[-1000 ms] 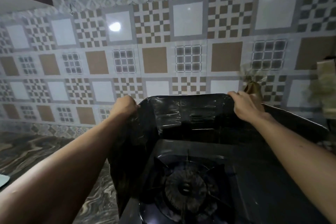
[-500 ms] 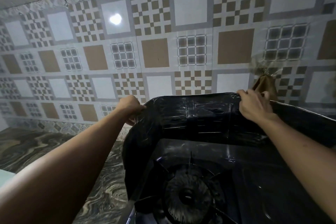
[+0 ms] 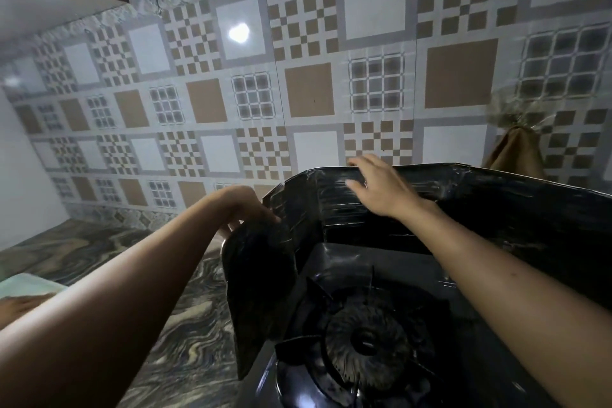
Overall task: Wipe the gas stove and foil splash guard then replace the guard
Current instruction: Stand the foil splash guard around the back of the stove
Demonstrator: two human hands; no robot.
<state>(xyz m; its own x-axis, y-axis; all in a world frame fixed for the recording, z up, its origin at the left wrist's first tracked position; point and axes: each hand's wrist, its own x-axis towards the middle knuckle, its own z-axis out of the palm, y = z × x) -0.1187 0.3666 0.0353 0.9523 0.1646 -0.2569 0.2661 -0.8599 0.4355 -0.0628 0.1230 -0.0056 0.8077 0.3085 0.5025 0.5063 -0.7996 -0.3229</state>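
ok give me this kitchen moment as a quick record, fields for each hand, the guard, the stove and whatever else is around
left hand: grips the left panel of the splash guard at its top edge
right hand: fingers spread, at the top edge of the back panel; contact unclear
splash guard: dark, shiny, creased; stands around the back and sides of the stove
gas stove: black, burner uncovered
countertop: marbled, dark
wall: patterned tiles
behind guard: brown bag, top right

Camera on my head, looking forward and down
It is sitting close over the stove (image 3: pixel 374 338), facing the tiled wall (image 3: pixel 308 89).
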